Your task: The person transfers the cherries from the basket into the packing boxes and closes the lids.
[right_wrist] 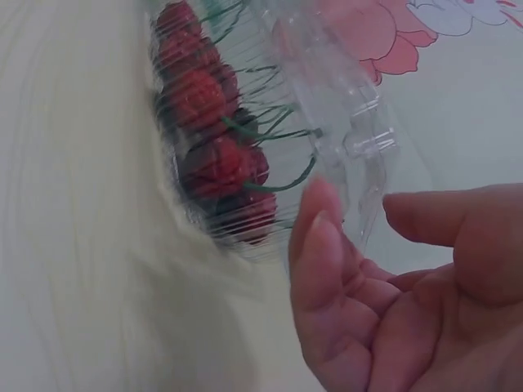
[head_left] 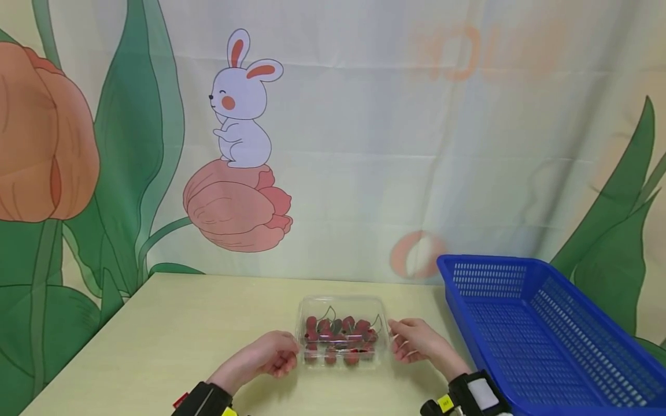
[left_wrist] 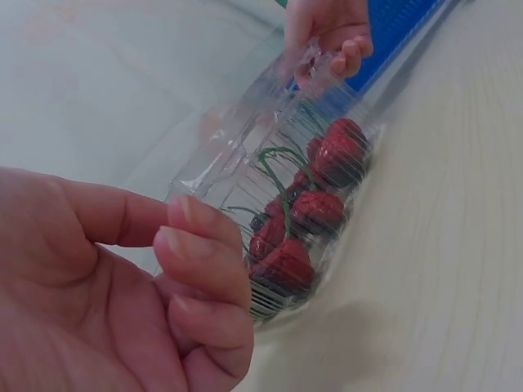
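A clear plastic clamshell box (head_left: 342, 364) of red cherries (head_left: 347, 325) with thin green stems sits on the table between both hands. Its ribbed side and clear lid show in the left wrist view. At the box's left edge is my left hand (head_left: 274, 353), fingers loosely bent, fingertips (left_wrist: 196, 214) overlapping the rim there. The thumb's tip is hidden behind them. Opposite, my right hand (head_left: 418, 341) is close against the right edge. In the right wrist view its thumb and fingers (right_wrist: 317, 253) stand apart, with the lid's edge showing between them.
To the right stands a large blue plastic basket (head_left: 452, 294) with perforated walls, close beside the right forearm. A pale wooden table (head_left: 218, 306) lies under the box. Behind it hangs a curtain (head_left: 354, 173) printed with a rabbit and tulips.
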Tool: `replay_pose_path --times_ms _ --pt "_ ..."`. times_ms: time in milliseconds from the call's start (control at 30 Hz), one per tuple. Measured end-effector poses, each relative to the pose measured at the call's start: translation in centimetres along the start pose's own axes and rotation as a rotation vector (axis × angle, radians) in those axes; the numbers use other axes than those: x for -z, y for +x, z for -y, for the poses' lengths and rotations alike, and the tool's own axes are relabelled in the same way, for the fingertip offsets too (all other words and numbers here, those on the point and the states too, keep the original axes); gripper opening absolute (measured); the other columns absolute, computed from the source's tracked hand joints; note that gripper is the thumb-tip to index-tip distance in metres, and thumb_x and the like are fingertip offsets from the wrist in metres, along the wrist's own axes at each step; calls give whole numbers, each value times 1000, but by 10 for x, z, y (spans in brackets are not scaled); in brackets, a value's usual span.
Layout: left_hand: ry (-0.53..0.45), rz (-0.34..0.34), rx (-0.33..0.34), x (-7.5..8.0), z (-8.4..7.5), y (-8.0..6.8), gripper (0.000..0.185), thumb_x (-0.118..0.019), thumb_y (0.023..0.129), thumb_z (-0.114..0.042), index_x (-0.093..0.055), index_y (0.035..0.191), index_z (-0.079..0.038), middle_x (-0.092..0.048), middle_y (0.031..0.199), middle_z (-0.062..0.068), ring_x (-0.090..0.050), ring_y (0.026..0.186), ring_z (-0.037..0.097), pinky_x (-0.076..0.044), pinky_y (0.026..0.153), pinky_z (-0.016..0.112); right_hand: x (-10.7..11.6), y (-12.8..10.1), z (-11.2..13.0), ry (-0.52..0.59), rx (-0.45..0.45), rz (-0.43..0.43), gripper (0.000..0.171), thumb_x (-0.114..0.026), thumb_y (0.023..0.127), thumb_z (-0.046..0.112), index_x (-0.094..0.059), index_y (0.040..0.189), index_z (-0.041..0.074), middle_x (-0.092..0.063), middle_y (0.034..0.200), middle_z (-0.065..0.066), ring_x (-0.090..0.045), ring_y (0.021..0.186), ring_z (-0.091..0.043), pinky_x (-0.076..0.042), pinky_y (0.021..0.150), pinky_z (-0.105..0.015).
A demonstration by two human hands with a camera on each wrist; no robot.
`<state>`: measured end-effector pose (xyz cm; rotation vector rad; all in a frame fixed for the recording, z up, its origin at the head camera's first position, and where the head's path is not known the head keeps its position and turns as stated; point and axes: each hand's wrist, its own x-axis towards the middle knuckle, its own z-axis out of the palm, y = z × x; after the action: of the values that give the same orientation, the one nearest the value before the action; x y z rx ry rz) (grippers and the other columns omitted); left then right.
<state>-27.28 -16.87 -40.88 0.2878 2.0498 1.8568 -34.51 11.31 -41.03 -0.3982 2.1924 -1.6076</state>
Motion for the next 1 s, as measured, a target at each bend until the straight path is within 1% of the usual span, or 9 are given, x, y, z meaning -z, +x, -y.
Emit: replay_pose_path --times_ms 133,200,433,567,733,800,833,1000 --pt "16 -18 -3 2 0 1 15 -37 71 -13 -36 73 2 -40 48 3 -35 35 10 -28 33 21 0 -3 3 4 11 55 42 -37 73 35 -37 85 -6 -49 61 -10 -47 46 -16 -38 44 -31" --pt "19 -21 -2 2 1 2 15 -36 71 -13 -36 73 3 -40 48 3 -34 35 11 -28 33 21 0 -4 3 12 10 67 42 -37 73 35 -37 85 -6 -49 62 -11 -47 46 -16 -38 45 -32" --pt "17 -39 -10 3 0 2 16 -35 71 -14 -35 73 2 -39 46 3 -34 33 10 -28 32 21 -2 -3 1 29 -2 134 51 -38 71 38 -33 91 -8 -50 63 -12 -47 48 -17 -38 46 -32" --pt "15 -47 -16 3 1 3 15 -34 72 -13 -35 71 1 -39 44 3 -33 32 10 -27 32 21 -4 -6 4 16 0 144 50 -41 70 36 -34 90 -9 -50 64 -12 -47 49 -18 -38 46 -31" --pt "21 -73 -23 5 1 3 15 -34 72 -13 -34 72 2 -39 44 3 -33 32 10 -27 32 21 -7 -11 9 0 -6 158 47 -47 67 33 -33 89 -6 -50 68 -15 -48 53 -20 -38 48 -31" --pt "28 -84 -25 5 1 3 16 -33 72 -12 -34 72 3 -39 44 3 -33 32 10 -27 32 21 -7 -11 11 11 -5 170 47 -49 66 32 -32 90 -5 -49 70 -16 -48 55 -22 -38 49 -32" --pt "41 -86 -31 5 1 3 16 -32 72 -12 -34 72 3 -39 44 2 -33 32 10 -28 32 21 -7 -11 11 16 -2 178 46 -49 66 31 -32 90 -5 -49 71 -17 -48 56 -22 -38 49 -32" --pt "46 -82 -28 5 0 3 17 -32 73 -13 -34 73 4 -39 44 3 -33 32 10 -28 32 21 -6 -9 8 50 11 201 41 -46 69 29 -33 87 -5 -49 68 -14 -48 54 -19 -37 48 -30"
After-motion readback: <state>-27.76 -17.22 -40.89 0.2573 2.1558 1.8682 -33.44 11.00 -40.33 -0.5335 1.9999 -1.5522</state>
